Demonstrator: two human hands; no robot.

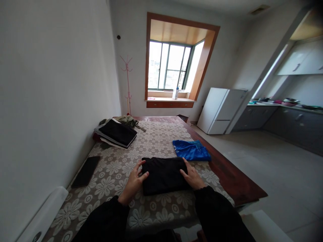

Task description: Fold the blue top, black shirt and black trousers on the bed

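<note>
Two hands on one folded black garment [164, 174], head view, your only view. Your left hand [135, 181] grips garment's left edge, thumb on top, fingers curled at edge. Your right hand [192, 176] lies flat on right edge, fingers spread, pressing, not closed round it. Garment lies near front of floral tablecloth [151, 141] on wooden table [232, 181]. Blue garment [191, 150] just beyond, to right, apart. Stack of folded clothes [116, 133] far left. Dark phone [85, 171] left, near wall.
</note>
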